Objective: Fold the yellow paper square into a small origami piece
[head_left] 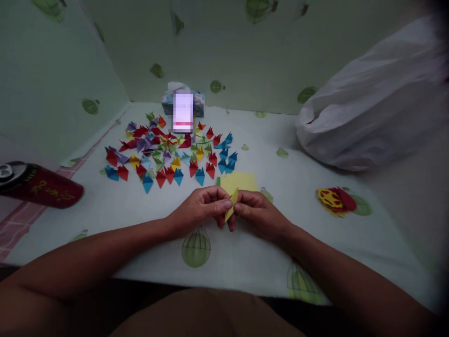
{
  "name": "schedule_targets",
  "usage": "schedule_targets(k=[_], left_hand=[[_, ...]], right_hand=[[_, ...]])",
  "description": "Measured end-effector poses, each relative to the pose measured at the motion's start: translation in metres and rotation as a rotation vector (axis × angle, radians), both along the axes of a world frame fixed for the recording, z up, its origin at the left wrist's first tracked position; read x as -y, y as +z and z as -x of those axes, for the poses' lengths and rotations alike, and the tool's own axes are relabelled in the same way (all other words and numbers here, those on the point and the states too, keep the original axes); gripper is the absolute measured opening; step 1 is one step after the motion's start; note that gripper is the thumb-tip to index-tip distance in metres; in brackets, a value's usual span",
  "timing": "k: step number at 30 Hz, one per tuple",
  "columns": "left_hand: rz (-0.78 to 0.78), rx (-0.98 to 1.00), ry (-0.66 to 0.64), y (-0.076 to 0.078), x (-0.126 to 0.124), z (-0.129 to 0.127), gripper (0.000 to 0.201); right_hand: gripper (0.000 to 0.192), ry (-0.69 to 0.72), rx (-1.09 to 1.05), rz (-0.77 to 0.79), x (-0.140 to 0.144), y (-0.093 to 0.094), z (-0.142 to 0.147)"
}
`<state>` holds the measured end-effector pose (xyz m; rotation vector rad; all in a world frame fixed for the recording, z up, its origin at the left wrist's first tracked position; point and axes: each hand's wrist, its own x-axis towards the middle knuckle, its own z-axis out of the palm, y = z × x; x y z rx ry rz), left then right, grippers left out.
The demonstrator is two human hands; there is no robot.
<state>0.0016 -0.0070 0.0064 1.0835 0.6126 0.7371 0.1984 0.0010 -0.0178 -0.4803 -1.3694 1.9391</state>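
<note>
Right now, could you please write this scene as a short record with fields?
Left hand: pinching yellow folded paper
Right hand: fingers on the same paper
Just beyond hands: pale yellow sheets
Farther left: many multicoloured folded pieces
Behind pieces: lit screen, blurred; tissue box
Far left: red can
Right: white bag; red-and-yellow item

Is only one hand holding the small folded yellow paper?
No, the left hand and the right hand both pinch the folded yellow paper.
</note>
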Motion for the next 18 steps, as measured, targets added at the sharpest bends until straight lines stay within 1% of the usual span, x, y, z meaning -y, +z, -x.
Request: schedule_targets(k=[6, 9, 18], left_hand=[[0.015, 0.035, -0.010, -0.0004, -0.0005, -0.0003, 0.019], [0.015, 0.042, -0.005, -0.0015, -0.0004, -0.0003, 0.020], [0.056, 0.034, 0.014, -0.0008, -0.0017, -0.0016, 0.032]], right_hand=[[0.015, 0.007, -0.018, 0.054, 0.0000, -0.0020, 0.0002], [0.016, -0.003, -0.023, 0.057, 0.0005, -0.0022, 0.0008], [0.022, -0.031, -0.048, 0.081, 0.0006, -0.0005, 0.0046]])
